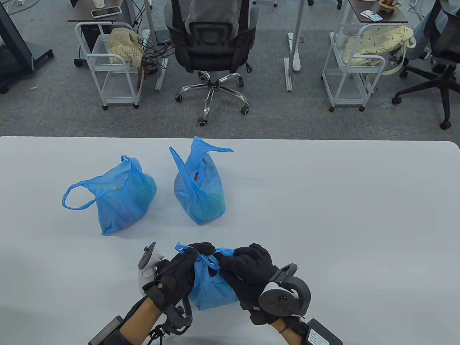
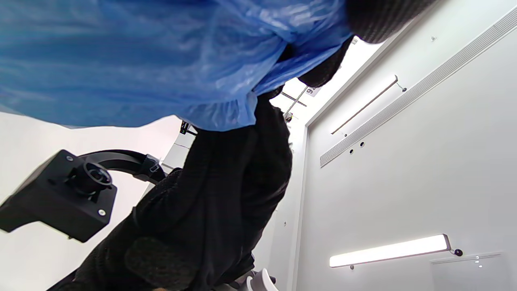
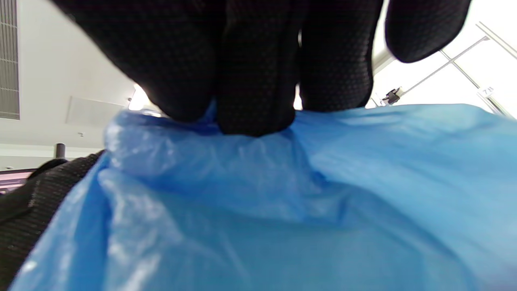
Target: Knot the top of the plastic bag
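Note:
A filled blue plastic bag (image 1: 210,291) stands near the table's front edge between both gloved hands. My left hand (image 1: 187,260) grips the bag's left handle at its top; my right hand (image 1: 244,266) grips the right handle, and the two handles cross in a twist (image 1: 210,260) between them. In the left wrist view the blue bag (image 2: 133,60) fills the top, with the right hand's glove (image 2: 226,194) below it. Up close in the right wrist view, my fingers (image 3: 254,81) curl down onto the gathered blue plastic (image 3: 282,202).
Two more filled blue bags stand farther back: one (image 1: 122,196) at left with a loose handle loop, one (image 1: 199,187) at centre with its handles up. Behind the table's far edge (image 1: 230,138) are an office chair (image 1: 212,50) and white carts (image 1: 111,64).

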### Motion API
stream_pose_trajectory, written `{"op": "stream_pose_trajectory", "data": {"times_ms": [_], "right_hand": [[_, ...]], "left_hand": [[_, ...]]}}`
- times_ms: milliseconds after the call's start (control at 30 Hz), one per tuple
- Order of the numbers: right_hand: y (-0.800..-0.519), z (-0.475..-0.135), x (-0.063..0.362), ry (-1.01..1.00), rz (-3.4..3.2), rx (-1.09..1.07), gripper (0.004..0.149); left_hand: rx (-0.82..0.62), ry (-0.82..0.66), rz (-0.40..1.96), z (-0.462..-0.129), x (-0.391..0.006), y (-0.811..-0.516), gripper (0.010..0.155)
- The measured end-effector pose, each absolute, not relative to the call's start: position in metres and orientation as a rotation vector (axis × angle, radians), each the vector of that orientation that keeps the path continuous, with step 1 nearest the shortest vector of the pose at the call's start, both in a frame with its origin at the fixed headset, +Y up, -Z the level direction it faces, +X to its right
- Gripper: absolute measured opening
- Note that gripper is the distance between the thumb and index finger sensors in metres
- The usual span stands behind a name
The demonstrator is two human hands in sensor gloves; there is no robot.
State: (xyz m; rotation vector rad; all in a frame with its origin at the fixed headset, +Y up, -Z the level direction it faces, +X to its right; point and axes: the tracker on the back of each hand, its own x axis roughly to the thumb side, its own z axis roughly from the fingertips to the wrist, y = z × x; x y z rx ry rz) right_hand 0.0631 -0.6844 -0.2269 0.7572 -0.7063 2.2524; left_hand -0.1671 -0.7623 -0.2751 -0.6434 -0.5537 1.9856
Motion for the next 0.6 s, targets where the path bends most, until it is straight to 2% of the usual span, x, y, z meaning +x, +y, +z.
{"op": "stream_pose_trajectory", "data": {"times_ms": [500, 600], "right_hand": [[-0.692, -0.241, 0.066, -0.425, 2.357, 0.676, 0.035], [-0.693, -0.246, 0.076, -0.466, 2.309, 0.63, 0.037]], "left_hand": [[-0.671, -0.524, 2.025, -0.275, -0.165, -0.764, 0.047], [-0.675, -0.545, 2.034, -0.274, -0.166, -0.76, 0.049]]}}
